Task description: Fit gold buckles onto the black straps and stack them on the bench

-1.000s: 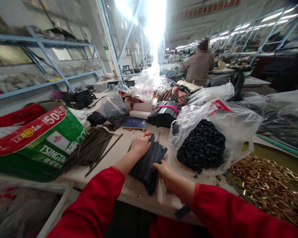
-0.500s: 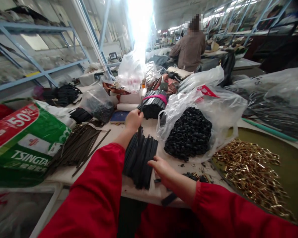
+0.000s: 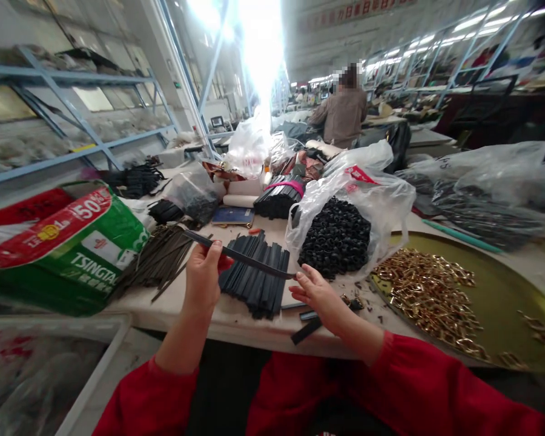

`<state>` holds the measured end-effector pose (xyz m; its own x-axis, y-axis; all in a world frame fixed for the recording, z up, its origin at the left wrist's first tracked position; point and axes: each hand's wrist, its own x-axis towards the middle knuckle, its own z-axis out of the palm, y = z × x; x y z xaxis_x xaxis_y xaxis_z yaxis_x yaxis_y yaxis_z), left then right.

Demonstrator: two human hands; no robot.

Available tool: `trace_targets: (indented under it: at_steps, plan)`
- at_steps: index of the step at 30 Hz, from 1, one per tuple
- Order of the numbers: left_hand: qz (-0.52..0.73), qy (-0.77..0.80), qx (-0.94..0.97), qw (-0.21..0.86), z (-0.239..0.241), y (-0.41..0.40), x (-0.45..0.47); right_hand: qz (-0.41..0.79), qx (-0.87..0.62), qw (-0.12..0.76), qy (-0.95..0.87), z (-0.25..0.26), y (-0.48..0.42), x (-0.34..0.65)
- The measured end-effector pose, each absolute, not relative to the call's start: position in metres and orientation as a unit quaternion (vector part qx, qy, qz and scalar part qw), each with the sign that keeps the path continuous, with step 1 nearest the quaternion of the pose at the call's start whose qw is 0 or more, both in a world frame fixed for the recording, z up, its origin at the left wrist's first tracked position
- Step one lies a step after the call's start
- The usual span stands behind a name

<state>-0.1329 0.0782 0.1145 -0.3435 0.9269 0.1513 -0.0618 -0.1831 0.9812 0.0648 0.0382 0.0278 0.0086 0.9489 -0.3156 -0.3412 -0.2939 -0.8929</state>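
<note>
1. Overhead, a held black strip (image 3: 254, 261) bars the way, crossing above the stack of black strips (image 3: 260, 297) from left grip (image 3: 203, 272) to right grip (image 3: 320, 297).
2. From the near edge, the stack's front ends lie open to reach beneath that bar.
3. Rightward, the clear plastic bag (image 3: 386, 200) stands just beside the stack; a round tray (image 3: 504, 290) blocks farther right.
4. Leftward, bare tabletop (image 3: 175, 306) separates stack and brown strips (image 3: 152, 260); the green bag (image 3: 84, 266) walls off beyond.
5. Behind, the blue notebook (image 3: 233, 216) and pink-banded bundle (image 3: 272, 204) obstruct.
</note>
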Motion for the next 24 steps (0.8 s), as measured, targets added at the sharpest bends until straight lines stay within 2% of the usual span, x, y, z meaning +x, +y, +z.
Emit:
trace_targets:
  at_steps: [5,10,16,24]
  plan:
    - [0.634,0.489,0.317,0.508,0.093,0.048,-0.13,0.562,-0.519,0.452,-0.458,0.032,-0.003,0.096]
    - [0.604,0.484,0.334,0.538,0.076,0.026,-0.113,0.486,-0.506,0.333,-0.63,0.044,-0.045,0.112]
    - [0.571,0.467,0.278,0.616,0.07,0.001,-0.09,0.604,-0.488,0.298,-0.555,0.04,-0.07,0.11]
    - [0.561,0.469,0.275,0.624,0.054,-0.018,-0.091,0.634,-0.524,0.274,-0.498,0.029,-0.087,0.135]
